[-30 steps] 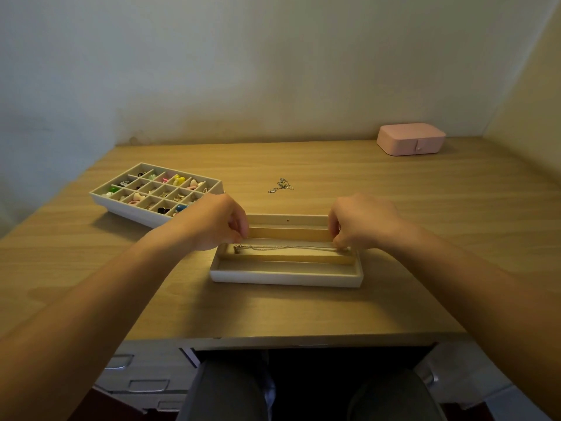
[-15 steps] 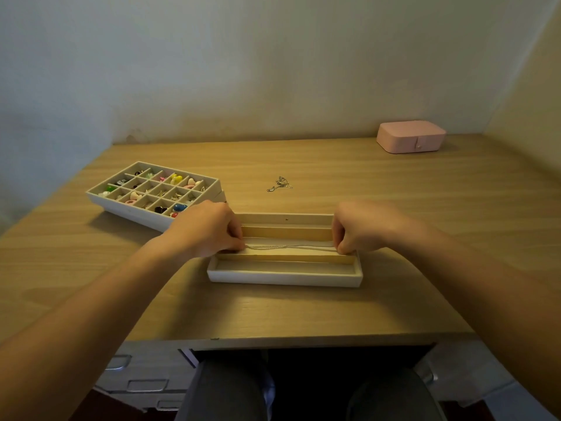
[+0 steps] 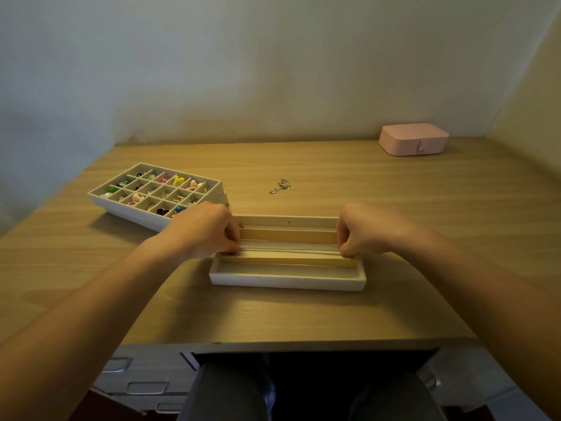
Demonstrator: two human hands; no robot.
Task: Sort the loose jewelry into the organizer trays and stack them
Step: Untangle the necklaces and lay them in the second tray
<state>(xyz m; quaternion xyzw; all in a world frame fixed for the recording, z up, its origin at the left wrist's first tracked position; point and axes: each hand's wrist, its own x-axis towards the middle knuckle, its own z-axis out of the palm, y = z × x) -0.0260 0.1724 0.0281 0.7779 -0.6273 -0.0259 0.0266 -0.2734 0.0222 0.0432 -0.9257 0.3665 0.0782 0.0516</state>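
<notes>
Laying step: left hand and right hand, fingers pinching the ends of a chain stretched along the middle slot of the long tray. Next: release; second chain waits on surface.

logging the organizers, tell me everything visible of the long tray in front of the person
The long tray is a shallow white rectangle with a pale lining, split by two tan dividers into three lengthwise lanes. It lies flat on the wooden desk, long side toward the person. A thin chain is stretched along the middle lane, its ends pinched by the left hand and right hand at the tray's short ends.
</notes>
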